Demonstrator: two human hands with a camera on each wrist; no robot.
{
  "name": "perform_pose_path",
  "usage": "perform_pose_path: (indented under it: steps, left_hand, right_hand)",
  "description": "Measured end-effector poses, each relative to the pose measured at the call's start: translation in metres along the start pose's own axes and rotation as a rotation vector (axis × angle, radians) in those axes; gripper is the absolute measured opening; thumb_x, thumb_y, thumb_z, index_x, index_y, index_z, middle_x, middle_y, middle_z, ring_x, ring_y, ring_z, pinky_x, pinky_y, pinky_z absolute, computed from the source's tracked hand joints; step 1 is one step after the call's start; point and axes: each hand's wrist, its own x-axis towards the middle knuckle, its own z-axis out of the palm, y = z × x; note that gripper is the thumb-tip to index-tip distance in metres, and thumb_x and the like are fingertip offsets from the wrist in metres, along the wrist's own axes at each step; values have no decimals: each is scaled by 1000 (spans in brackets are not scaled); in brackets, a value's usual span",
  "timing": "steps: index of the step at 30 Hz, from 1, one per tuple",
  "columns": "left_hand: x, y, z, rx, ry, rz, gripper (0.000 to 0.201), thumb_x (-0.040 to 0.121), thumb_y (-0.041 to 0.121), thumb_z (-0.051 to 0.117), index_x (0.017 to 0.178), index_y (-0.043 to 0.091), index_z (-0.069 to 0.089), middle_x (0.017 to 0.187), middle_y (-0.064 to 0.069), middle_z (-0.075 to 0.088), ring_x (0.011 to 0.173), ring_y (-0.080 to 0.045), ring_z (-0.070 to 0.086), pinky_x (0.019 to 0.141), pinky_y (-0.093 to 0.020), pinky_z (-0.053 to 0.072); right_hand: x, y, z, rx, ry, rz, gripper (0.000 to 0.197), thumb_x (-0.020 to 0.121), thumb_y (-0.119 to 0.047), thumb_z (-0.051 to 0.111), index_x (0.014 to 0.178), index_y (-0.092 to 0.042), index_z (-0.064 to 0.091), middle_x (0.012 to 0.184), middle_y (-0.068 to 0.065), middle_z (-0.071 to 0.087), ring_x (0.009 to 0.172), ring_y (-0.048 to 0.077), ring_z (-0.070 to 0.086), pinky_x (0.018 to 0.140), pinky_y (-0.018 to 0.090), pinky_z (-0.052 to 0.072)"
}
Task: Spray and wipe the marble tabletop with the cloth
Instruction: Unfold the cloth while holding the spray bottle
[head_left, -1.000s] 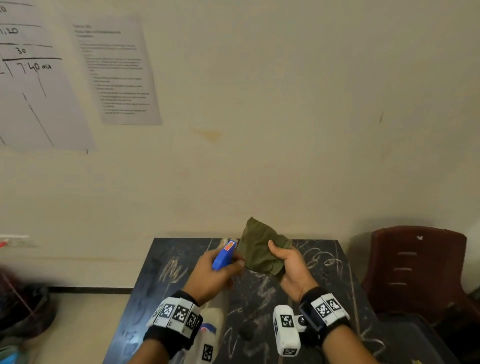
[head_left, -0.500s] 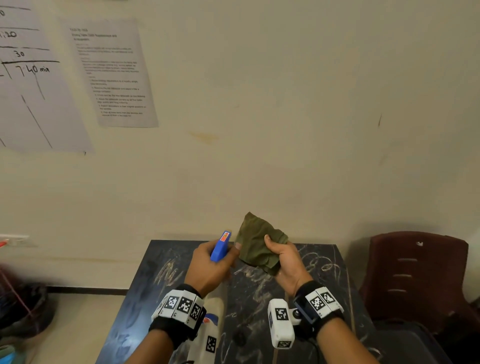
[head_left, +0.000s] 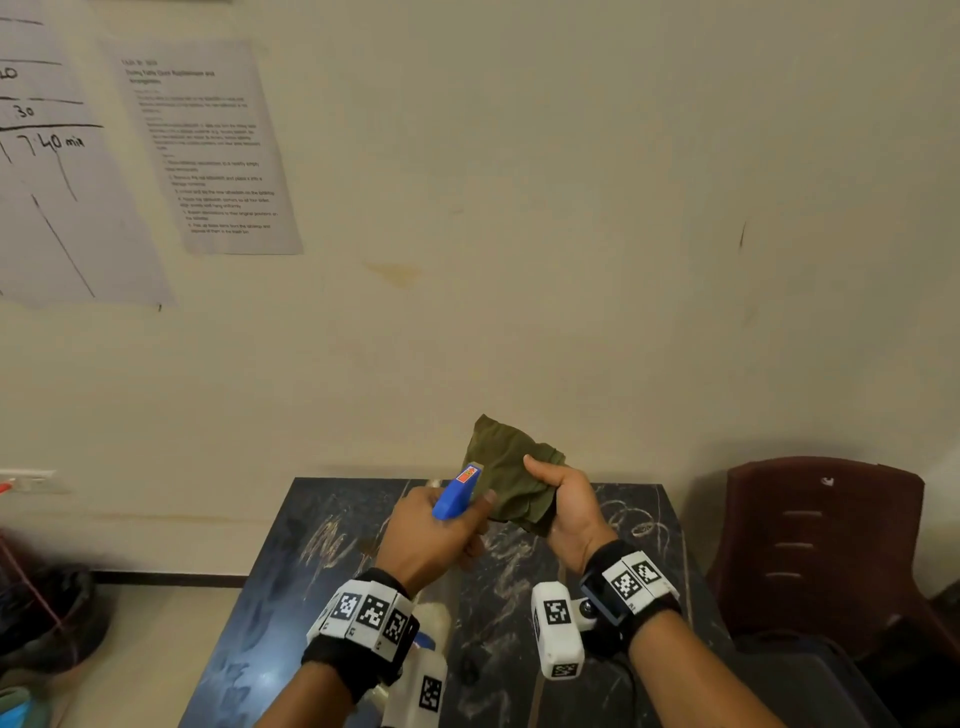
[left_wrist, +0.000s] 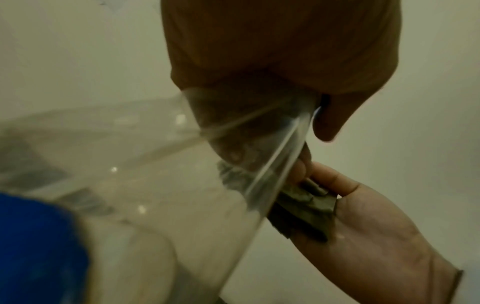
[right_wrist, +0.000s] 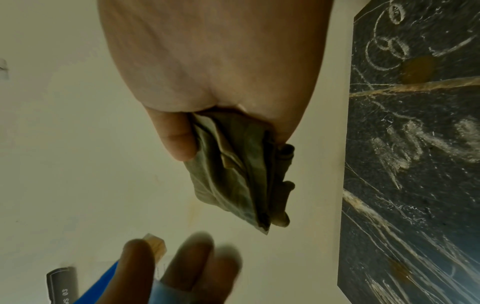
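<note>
Both grips are full: our left hand (head_left: 431, 535) holds the spray bottle (head_left: 457, 493), our right hand (head_left: 563, 506) the cloth (head_left: 501, 467); next we aim down at the desk (head_left: 322, 561).

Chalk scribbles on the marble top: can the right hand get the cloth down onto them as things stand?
Probably yes: the right hand grips the cloth above the marble tabletop, with nothing between.

The head view looks forward and down from above at the marble tabletop (head_left: 322, 551), low in frame. Both wrist views sit close, sharing the cloth (left_wrist: 303, 207), also seen overhead.
</note>
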Motion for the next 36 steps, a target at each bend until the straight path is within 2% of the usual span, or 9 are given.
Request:
perform_pose_path:
  steps: [3,5,8,11,17,23,28,33,36]
  left_hand:
    - [-2,4,-1,-49,-45,20,30,94,36,71,89,6,73,81,-6,80,51,-16,67,54,-25,56]
    - [-4,3,-2,-56,-40,18,32,95,33,71,80,5,70,70,-7,75,50,-15,65,54,-25,54]
    - [-4,-1,-1,33,-21,-6,43,96,39,67,64,10,64,55,-2,66,53,-13,64,66,-25,55]
    - [-5,-2,-1,120,-33,-13,50,98,44,62,59,14,62,54,0,66,55,-9,63,69,-16,49]
    - [-4,6,-3,-7,-72,-1,33,96,35,69,90,2,73,80,-4,78,56,-9,69,58,-17,55]
    - [-5,2,-1,120,-5,-9,51,97,46,64,59,12,67,61,-8,74,58,-11,68,65,-9,48]
    - [-6,12,2,-57,-18,-1,38,96,38,69,79,4,73,75,-6,79,55,-17,71,58,-21,56]
    - [-6,11,2,29,-58,14,38,98,35,67,69,10,69,66,-4,75,56,-17,68,60,-24,57]
    - [-4,8,3,114,-72,36,44,98,40,65,64,12,66,58,-3,71,58,-16,70,72,-27,61]
  right_hand:
    - [-1,-1,-1,-2,2,0,50,80,-19,67,128,-2,65,123,20,70,115,40,67,102,52,51]
    - [-1,-1,0,-3,8,3,46,84,-17,65,128,-2,65,122,20,70,114,40,67,105,54,49]
    - [-1,-2,2,-10,11,16,36,93,-13,60,127,-2,66,121,19,71,112,39,68,106,55,47]
    - [-4,-5,7,-28,6,18,31,95,-13,57,123,-3,68,118,18,73,107,37,71,97,49,54]
    - [-7,-9,13,-54,4,20,32,96,-15,57,123,-2,67,116,19,73,106,38,71,90,45,56]
    - [-3,-9,15,-69,17,16,35,93,-14,57,123,0,68,116,21,73,107,39,70,94,46,55]
    - [-4,-13,15,-76,-3,5,31,94,-14,55,117,-1,71,113,20,74,98,36,73,86,43,56]
    - [0,-14,14,-82,23,-4,33,92,-13,56,120,-1,70,115,21,73,109,40,69,100,49,52]
    - [0,-13,15,-81,27,-6,32,93,-12,55,120,-2,70,116,21,72,111,42,68,102,50,51]
